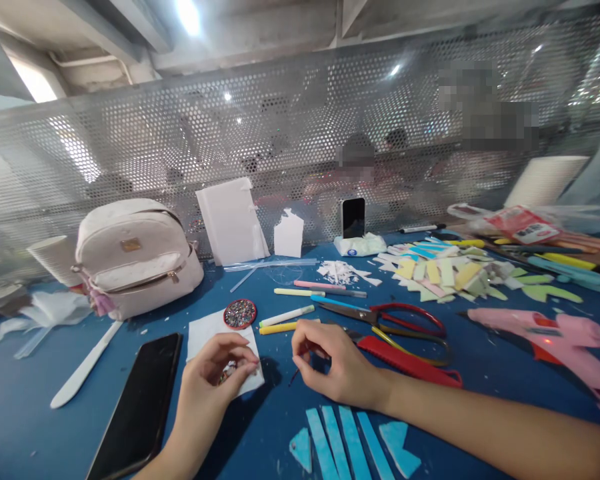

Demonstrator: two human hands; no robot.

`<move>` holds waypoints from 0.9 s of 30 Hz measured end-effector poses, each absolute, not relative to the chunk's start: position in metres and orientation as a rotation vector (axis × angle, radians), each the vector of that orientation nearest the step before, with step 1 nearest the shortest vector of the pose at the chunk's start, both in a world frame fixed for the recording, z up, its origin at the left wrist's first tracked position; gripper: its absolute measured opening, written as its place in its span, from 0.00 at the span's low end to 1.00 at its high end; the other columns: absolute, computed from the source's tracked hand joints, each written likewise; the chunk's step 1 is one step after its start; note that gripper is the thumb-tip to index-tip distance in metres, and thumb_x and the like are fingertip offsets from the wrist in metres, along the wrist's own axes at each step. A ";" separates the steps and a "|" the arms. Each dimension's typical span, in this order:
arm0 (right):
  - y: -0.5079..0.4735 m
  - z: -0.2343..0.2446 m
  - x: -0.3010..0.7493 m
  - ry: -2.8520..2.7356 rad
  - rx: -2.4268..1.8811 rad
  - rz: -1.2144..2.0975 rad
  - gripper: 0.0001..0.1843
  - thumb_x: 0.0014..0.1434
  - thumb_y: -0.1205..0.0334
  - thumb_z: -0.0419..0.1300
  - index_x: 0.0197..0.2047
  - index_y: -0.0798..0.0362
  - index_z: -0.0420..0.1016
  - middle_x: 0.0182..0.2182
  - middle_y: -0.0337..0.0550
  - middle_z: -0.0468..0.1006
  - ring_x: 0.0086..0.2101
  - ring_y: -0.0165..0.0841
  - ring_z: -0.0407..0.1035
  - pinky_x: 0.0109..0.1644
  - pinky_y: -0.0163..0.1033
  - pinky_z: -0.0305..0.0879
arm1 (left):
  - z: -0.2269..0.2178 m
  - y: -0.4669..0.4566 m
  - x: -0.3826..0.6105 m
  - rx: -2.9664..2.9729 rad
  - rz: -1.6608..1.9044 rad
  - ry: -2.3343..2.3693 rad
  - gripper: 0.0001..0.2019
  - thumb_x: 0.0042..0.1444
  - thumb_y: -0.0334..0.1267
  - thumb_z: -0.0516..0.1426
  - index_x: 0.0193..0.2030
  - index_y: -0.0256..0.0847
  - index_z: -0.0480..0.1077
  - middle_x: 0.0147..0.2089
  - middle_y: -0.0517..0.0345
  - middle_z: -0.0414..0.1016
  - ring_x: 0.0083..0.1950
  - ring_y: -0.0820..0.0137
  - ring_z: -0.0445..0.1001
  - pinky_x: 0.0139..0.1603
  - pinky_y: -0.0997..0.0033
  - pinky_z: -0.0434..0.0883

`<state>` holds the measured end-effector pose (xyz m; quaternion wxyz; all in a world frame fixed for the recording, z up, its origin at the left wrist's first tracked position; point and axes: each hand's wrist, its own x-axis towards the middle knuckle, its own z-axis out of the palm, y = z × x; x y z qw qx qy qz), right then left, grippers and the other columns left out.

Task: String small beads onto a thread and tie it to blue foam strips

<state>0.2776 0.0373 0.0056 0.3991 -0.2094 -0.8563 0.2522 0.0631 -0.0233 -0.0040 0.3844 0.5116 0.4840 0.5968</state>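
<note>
My left hand (217,380) hovers over a white sheet (200,333), thumb and fingertips pinched together. What lies between them is too small to make out. Colourful specks show on the sheet behind its fingers. My right hand (340,367) is also pinched, above the blue table. Beneath its fingertips a thin dark sliver shows; its kind is unclear. On the sheet's upper edge sits a round red dish (240,313) full of small multicoloured bits. Below my right hand lie blue cut strips (353,443), a blue triangle (301,449) with a dot and a notched blue tail piece (399,448).
Around lie a black phone (140,400), white plastic knife (85,367), several markers (285,316), scissors (405,319), a red-handled cutter (405,360) and a pink glue gun (545,340). Behind stand a white backpack (135,260), a propped phone (353,218) and paper scraps (445,270).
</note>
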 end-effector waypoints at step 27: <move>0.037 0.007 0.277 -2.158 -0.558 0.650 0.04 0.56 0.70 0.55 0.32 0.52 0.64 0.25 0.35 0.67 0.24 0.26 0.60 0.28 0.32 0.55 | -0.005 -0.024 0.064 1.271 1.534 1.206 0.11 0.50 0.37 0.67 0.38 0.39 0.73 0.30 0.58 0.79 0.32 0.70 0.76 0.35 0.76 0.73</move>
